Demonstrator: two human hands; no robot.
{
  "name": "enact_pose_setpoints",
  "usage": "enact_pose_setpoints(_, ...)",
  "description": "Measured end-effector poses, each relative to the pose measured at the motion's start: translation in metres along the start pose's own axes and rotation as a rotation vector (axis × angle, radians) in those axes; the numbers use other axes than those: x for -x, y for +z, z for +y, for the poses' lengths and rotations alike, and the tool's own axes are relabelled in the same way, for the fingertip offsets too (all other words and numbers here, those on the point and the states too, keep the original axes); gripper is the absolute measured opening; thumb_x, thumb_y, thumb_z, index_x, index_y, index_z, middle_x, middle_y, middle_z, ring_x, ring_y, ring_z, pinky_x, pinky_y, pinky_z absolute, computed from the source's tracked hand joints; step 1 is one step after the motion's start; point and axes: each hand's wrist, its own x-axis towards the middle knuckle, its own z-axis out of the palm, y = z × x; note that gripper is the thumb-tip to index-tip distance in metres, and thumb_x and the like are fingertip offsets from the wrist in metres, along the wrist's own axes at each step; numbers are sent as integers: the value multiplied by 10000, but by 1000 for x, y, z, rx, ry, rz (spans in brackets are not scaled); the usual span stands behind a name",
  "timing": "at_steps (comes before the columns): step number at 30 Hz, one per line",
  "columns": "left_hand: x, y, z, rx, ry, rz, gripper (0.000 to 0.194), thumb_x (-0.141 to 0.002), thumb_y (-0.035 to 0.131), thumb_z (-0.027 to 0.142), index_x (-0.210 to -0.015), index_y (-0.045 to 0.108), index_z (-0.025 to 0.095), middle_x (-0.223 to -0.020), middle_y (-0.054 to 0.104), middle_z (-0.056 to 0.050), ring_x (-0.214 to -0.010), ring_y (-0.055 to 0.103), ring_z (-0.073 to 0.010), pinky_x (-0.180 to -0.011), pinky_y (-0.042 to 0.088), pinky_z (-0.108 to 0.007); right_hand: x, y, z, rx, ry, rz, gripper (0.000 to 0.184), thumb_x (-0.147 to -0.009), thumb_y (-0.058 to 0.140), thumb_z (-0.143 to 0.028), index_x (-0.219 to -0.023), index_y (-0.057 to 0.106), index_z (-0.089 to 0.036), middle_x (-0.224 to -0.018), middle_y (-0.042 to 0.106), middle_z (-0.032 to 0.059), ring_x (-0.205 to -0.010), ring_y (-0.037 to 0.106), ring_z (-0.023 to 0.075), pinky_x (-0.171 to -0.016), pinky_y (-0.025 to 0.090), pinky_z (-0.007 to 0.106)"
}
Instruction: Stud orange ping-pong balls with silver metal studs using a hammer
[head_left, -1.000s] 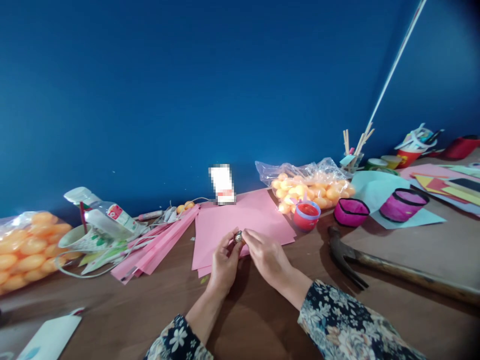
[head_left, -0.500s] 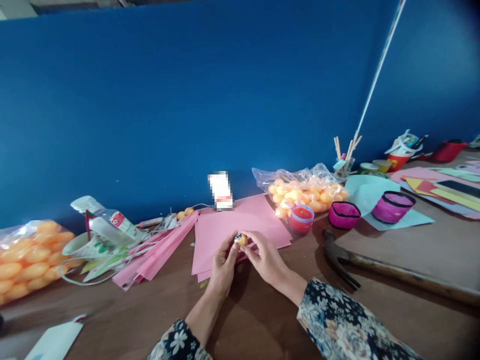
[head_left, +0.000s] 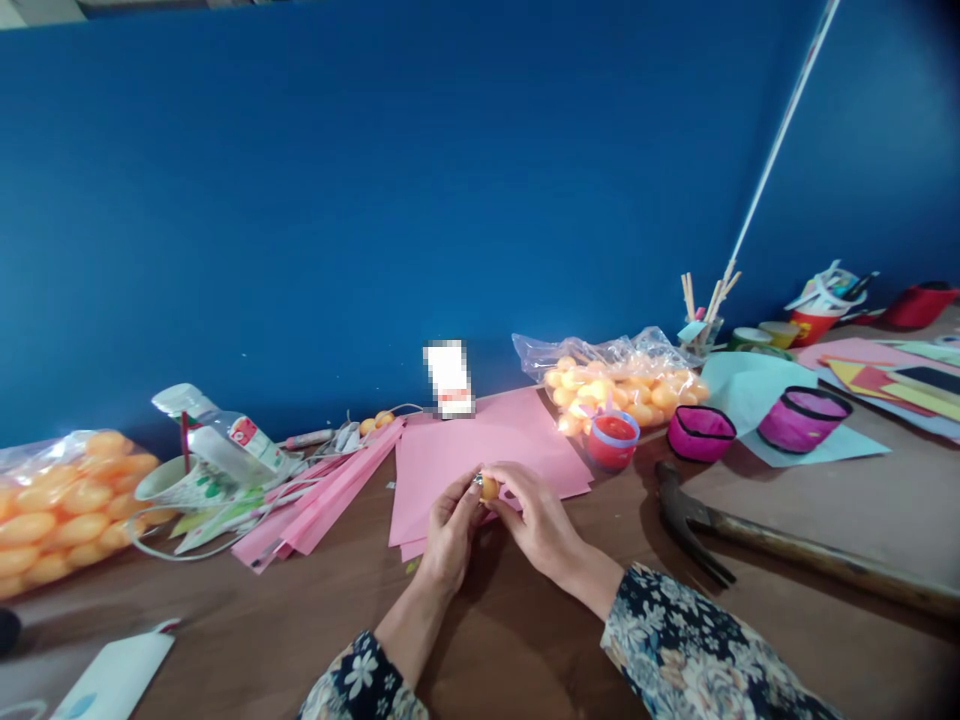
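Note:
Between the fingertips of both hands is a small orange ball (head_left: 489,489) with a dark-and-silver patch on its left side; what that patch is cannot be made out. My left hand (head_left: 452,530) pinches it at the patch. From the other side, my right hand (head_left: 534,515) closes thumb and fingers on the ball, hiding part of it. Both hands are above the near edge of pink paper sheets (head_left: 442,450) on the brown table (head_left: 300,640).
Bags of orange balls lie at left (head_left: 67,510) and behind (head_left: 630,390). A claw hammer (head_left: 795,550) rests at right, near a red cup (head_left: 613,450) and magenta fabric rings (head_left: 701,435). Pink strips (head_left: 322,500) and a plastic bottle (head_left: 240,450) are at left. A blue wall (head_left: 375,200) stands behind.
The view has shifted slightly, so things sit a little further right. The ball has turned in my fingers, showing less of the dark-and-silver patch. Both hands keep their hold.

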Motion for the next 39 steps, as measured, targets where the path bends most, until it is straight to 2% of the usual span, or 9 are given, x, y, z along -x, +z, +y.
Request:
enact_pose_setpoints(7,-1,-1,0,42,5,12,320,-759,588,316,-1026,609,140,-965,667,-95,-906,619,-207,-768,490,-298,0,0,-1,2,-14,8,330,-815,478,-83,-1108,506,-232,-1108,573,72,-1043,518,195,-913,436,379)
enact_pose_setpoints(13,1,2,2,-1,6,48,398,-728,627,320,-1084,577,149,-1024,651,-102,-915,619,-205,-758,496,-288,2,3,5,35,-6,27,405,-807,509,-112,-1189,467,-237,-1133,571,77,-1035,530,204,-888,462,384)
enact_pose_setpoints(18,2,4,4,-18,-23,72,460,-674,680,302,-1099,568,168,-1030,652,-95,-938,612,-217,-825,479,-349,1,1,5,1,5,4,411,-809,494,-101,-1195,459,-236,-1139,565,74,-1044,527,199,-884,472,370)
enact_pose_setpoints(23,1,2,0,-82,64,78,427,-692,665,289,-1086,578,152,-1048,644,-98,-979,588,-211,-888,439,-359,1,-1,3,28,-21,6,397,-807,485,-81,-1173,476,-234,-1125,570,71,-1052,516,200,-920,439,382)
enact_pose_setpoints(27,2,4,0,-144,87,124,402,-694,659,305,-1061,593,154,-1040,645,-87,-980,583,-205,-869,449,-340,1,-1,1,59,-35,24,387,-810,485,-92,-1169,487,-236,-1101,586,73,-1032,532,207,-896,455,387)
enact_pose_setpoints(34,2,3,0,39,41,108,277,-688,668,305,-926,617,172,-901,656,-33,-808,619,-128,-756,473,-251,-1,-2,-5,85,-84,-30,394,-794,468,-55,-1139,517,-240,-1099,588,69,-1034,529,201,-907,451,387)
enact_pose_setpoints(39,1,3,1,74,-8,64,389,-687,674,291,-1047,569,189,-954,653,-57,-822,626,-149,-725,480,-255,-2,-1,0,-90,42,-12,421,-761,542,-98,-1157,485,-229,-1120,558,74,-1019,535,196,-859,487,347)
